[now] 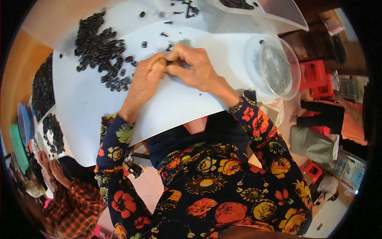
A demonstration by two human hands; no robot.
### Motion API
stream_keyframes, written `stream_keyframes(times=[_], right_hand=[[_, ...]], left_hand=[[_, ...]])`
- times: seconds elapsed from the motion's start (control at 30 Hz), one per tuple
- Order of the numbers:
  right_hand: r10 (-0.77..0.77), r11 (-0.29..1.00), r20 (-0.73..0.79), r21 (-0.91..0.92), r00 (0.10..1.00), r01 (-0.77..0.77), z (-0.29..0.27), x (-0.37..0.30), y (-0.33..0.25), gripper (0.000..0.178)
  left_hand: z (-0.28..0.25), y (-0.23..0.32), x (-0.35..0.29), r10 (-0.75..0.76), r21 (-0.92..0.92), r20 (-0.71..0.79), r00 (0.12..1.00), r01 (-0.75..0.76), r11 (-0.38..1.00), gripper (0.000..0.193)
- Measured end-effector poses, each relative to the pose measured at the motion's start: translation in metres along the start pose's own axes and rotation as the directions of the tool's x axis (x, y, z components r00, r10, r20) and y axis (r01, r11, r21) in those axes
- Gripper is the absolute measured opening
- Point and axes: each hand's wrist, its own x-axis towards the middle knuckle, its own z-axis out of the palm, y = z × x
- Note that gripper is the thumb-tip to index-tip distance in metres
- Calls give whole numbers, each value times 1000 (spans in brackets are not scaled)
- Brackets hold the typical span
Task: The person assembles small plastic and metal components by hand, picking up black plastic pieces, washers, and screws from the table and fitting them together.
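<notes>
Sitting between both hands; black piece

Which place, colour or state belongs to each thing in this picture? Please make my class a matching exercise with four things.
Things:
1. Right hand
2. Bowl
3. Basket
4. Stools

Descriptions:
A. blue, toward the far left
B. clear, holding grey bits
C. red, on the right side
D. fingertips at a small dark piece

Pairs: 1-D, 2-B, 3-A, 4-C
</notes>
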Motion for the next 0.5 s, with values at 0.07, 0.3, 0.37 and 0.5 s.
stream_keyframes(times=[0.07, 0.3, 0.37, 0.5], right_hand=[[-57, 996, -6, -71, 998, 57, 1, 1, -4, 14], [100, 994, 71, -44, 993, -97, -17, -15, 3, 13], [131, 981, 48, 135, 990, -136, -17, -16, -4, 12], [116, 958, 78, 253, 990, -132, -13, -12, -15, 12]], left_hand=[[1, 1, -7, 39, 25, -27, 999, -39, 999, 24], [21, -5, 0, 122, -23, -65, 990, -124, 992, 24], [20, 1, -1, 158, -118, -12, 987, -158, 980, 25], [17, 5, 2, 127, -131, -7, 992, -127, 983, 27]])
